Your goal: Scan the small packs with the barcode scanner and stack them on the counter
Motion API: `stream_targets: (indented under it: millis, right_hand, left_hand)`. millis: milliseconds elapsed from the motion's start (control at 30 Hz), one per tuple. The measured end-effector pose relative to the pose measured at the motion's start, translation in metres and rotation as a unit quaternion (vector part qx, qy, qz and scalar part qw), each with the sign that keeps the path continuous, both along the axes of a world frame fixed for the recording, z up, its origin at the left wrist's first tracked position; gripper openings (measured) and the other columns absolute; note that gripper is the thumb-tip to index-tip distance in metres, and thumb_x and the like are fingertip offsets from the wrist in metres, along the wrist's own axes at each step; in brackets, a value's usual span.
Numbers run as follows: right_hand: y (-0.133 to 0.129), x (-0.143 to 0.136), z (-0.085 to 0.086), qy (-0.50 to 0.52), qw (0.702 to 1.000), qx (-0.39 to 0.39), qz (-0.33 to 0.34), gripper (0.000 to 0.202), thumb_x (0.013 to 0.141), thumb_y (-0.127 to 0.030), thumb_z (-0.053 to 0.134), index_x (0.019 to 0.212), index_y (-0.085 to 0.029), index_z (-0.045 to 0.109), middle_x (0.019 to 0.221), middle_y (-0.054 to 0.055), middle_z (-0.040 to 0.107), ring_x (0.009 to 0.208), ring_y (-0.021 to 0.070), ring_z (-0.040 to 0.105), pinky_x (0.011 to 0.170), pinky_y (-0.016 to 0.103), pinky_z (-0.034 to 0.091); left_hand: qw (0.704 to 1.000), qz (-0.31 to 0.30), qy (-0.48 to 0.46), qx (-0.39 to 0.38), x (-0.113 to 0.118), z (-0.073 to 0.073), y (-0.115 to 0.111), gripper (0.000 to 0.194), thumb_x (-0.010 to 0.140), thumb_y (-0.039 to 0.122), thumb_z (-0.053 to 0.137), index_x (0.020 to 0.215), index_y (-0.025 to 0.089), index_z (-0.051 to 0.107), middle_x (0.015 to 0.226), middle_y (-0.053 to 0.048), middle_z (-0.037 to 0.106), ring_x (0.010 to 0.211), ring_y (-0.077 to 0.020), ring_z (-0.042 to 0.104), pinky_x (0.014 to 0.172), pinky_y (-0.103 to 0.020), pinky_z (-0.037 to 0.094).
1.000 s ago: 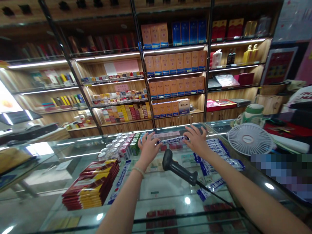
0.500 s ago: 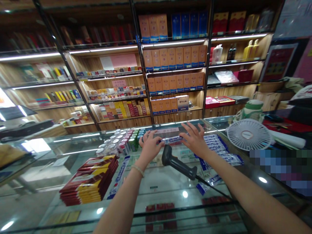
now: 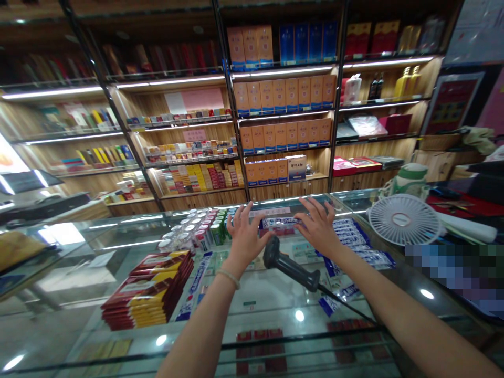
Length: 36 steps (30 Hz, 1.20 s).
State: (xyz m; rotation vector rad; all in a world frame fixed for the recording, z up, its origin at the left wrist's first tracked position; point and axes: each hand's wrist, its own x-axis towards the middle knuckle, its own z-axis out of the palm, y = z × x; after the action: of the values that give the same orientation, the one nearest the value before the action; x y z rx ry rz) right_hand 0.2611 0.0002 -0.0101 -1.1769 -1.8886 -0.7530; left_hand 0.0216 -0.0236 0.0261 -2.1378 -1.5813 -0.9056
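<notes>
On the glass counter, a blue and white packet (image 3: pixel 280 223) lies between my two hands, beyond the black scanner (image 3: pixel 291 266). My left hand (image 3: pixel 244 239) is open at the packet's left end, fingers spread and holding nothing. At the packet's right end is my right hand (image 3: pixel 318 227), its fingers apart and the thumb and fingertips close to the wrapper; whether they touch it is unclear. More blue and white packets (image 3: pixel 348 233) lie in rows to the right of my right hand. A single similar packet (image 3: pixel 195 286) lies left of my left forearm.
Stacked red and yellow packets (image 3: pixel 147 289) sit at the left, with small round containers (image 3: pixel 189 231) behind them. A white fan (image 3: pixel 403 219) and a green and white jug (image 3: pixel 409 178) stand right. The scanner's cable runs under my right forearm.
My left hand has opened wider and come off the packet's left end, its fingers now raised. My right hand has shifted slightly right, staying by the packet's right end.
</notes>
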Motion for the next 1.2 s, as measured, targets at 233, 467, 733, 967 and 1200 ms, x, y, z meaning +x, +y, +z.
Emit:
stream_targets:
  millis: [233,467,733,967,1200]
  right_hand:
    - [-0.004,-0.003,0.002,0.004,1.000,-0.006,0.003,0.022,0.098,-0.041,0.054,0.105,-0.027,0.070,0.153,0.008,0.051,0.146,0.0273,0.036,0.123,0.051,0.005]
    - [-0.002,-0.005,0.000,0.003,0.999,0.034,0.024,0.020,0.098,-0.038,0.056,0.102,-0.026,0.071,0.150,0.009,0.054,0.143,0.0270,0.040,0.123,0.050,0.005]
    - [-0.003,-0.005,0.001,-0.004,0.998,0.049,0.026,0.021,0.099,-0.037,0.055,0.107,-0.028,0.072,0.151,0.008,0.053,0.143,0.0259,0.040,0.123,0.051,0.007]
    - [-0.007,-0.005,0.003,0.006,0.999,0.016,0.035,0.018,0.097,-0.036,0.057,0.103,-0.029,0.072,0.153,0.007,0.051,0.145,0.0255,0.036,0.122,0.052,0.007]
    - [-0.011,-0.007,0.009,0.055,0.996,-0.049,0.051,0.023,0.099,-0.037,0.052,0.096,-0.028,0.073,0.154,0.007,0.049,0.146,0.0284,0.034,0.121,0.057,0.012]
  left_hand:
    - [0.997,-0.001,0.047,0.068,0.000,-0.007,-0.004,0.039,0.086,0.049,0.071,0.123,0.038,0.068,0.160,-0.005,0.042,0.150,-0.0368,0.028,0.123,-0.062,0.002]
    - [0.987,-0.015,0.042,0.154,-0.003,-0.012,-0.001,0.025,0.086,0.042,0.073,0.111,0.042,0.074,0.154,-0.001,0.051,0.147,-0.0372,0.031,0.118,-0.064,0.009]
    - [0.979,-0.020,0.053,0.197,-0.003,-0.015,0.003,0.012,0.086,0.039,0.073,0.097,0.039,0.077,0.152,0.001,0.054,0.145,-0.0370,0.034,0.116,-0.064,0.014]
    - [0.980,-0.035,0.082,0.175,0.000,-0.015,0.003,0.007,0.086,0.040,0.073,0.090,0.034,0.075,0.150,0.003,0.056,0.145,-0.0376,0.032,0.117,-0.064,0.015]
    - [0.983,-0.031,0.083,0.160,0.002,-0.015,0.003,0.011,0.087,0.042,0.071,0.096,0.034,0.075,0.152,0.001,0.055,0.146,-0.0370,0.033,0.118,-0.065,0.012]
